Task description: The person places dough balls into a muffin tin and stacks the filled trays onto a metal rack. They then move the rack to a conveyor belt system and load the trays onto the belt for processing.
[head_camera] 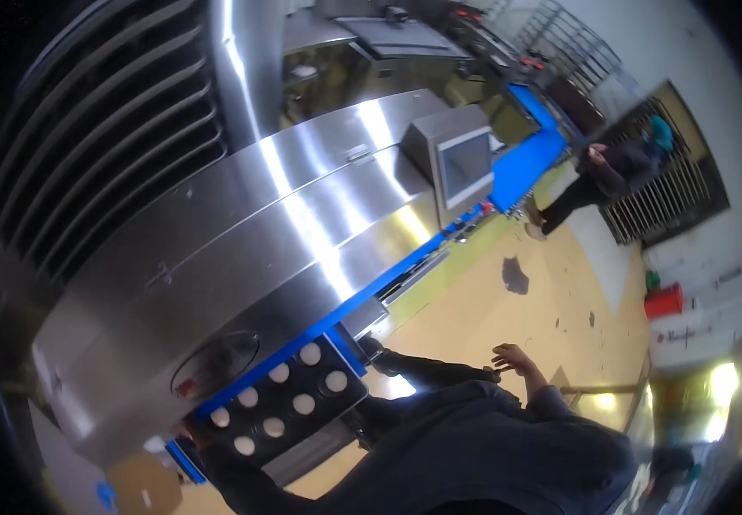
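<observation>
A black baking pan (290,421) with several round pale dough pieces (303,403) in its cups rests beside the blue conveyor belt edge (345,309) of a stainless steel machine (229,257). My left hand (192,434) is at the pan's far left end, dim and partly hidden; whether its fingers grip the rim cannot be told. Away from the pan, my right hand (514,359) hangs over the floor with its fingers apart and nothing in it.
A screen housing (464,164) stands on the machine. Beyond it, the wide blue belt (525,167) runs on, with another person (622,167) standing alongside. Shelved racks (113,129) rise at the upper left. A red bin (664,301) is at the right wall.
</observation>
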